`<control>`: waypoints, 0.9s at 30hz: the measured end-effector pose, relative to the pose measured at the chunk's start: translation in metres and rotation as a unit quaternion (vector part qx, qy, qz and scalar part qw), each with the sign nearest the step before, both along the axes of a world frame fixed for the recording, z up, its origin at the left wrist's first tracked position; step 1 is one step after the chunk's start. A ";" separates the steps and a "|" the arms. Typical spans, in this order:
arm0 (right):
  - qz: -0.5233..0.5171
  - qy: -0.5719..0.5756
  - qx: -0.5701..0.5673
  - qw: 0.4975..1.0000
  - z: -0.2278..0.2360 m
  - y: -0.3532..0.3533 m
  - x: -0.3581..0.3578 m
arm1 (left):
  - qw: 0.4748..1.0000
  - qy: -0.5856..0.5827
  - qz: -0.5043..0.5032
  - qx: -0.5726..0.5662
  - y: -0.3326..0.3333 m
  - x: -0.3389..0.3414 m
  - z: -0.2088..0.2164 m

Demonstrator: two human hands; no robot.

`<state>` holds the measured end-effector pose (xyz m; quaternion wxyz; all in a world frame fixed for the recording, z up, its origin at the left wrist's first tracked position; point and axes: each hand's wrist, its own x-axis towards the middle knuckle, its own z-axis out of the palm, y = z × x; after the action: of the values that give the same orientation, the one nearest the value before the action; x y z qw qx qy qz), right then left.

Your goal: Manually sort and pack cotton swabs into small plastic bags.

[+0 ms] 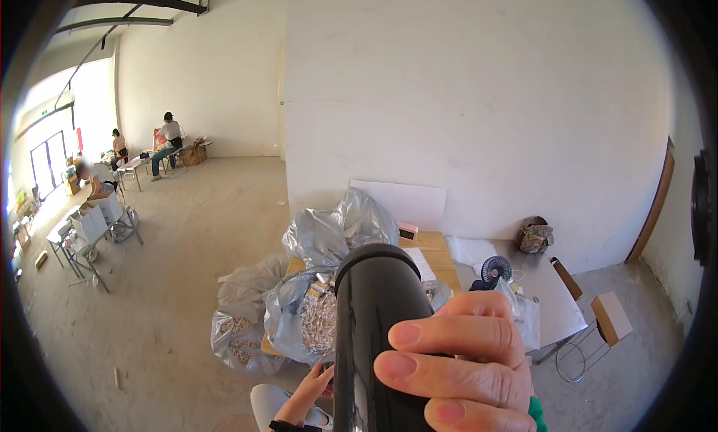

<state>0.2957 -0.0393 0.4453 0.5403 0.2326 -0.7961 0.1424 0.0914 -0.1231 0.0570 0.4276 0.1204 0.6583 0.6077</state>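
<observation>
A glossy black cylindrical bottle (374,305) stands large and close in the lower middle, its banded end pointing away from me. From its right side my right hand (467,361) is closed round it, fingers laid across the surface. Farther down, left of the bottle, my left hand (305,397) is curled at a small dark thing that I cannot make out; the bottle hides part of it. Beyond lies a wooden table (441,256) with a clear plastic bag (288,309) full of small pale pieces (319,324). A grey plastic bag (318,234) is bunched behind.
More bagged pieces (238,338) sit to the left. At right, a metal-topped table (550,309) carries a small fan (496,270) and a patterned bag (535,236), with a cardboard box (611,318) beside it. Several people work at tables far left. A white wall (479,110) rises behind.
</observation>
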 end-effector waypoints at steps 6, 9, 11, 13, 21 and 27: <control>-0.008 -0.007 -0.011 1.000 -0.001 0.000 -0.001 | 1.000 -0.011 -0.003 0.019 -0.001 0.003 0.002; 0.001 0.008 -0.001 1.000 -0.001 0.002 -0.005 | 0.999 -0.012 0.000 0.029 -0.001 0.004 0.006; -0.005 0.097 -0.030 0.995 -0.002 -0.009 -0.018 | 0.999 -0.007 -0.002 0.032 0.000 0.004 0.008; -0.008 0.183 -0.058 0.981 -0.003 -0.011 -0.020 | 1.000 -0.008 0.001 0.027 -0.001 0.003 0.007; 0.060 0.271 0.156 0.948 0.003 0.028 -0.041 | 1.000 -0.016 -0.005 0.019 0.005 0.002 0.003; -0.005 0.032 -0.019 0.999 -0.005 0.003 -0.008 | 1.000 -0.019 0.004 0.012 0.002 0.001 -0.001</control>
<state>0.2879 -0.0360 0.4404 0.5703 0.2231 -0.7767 0.1474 0.0926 -0.1215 0.0557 0.4361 0.1111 0.6427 0.6200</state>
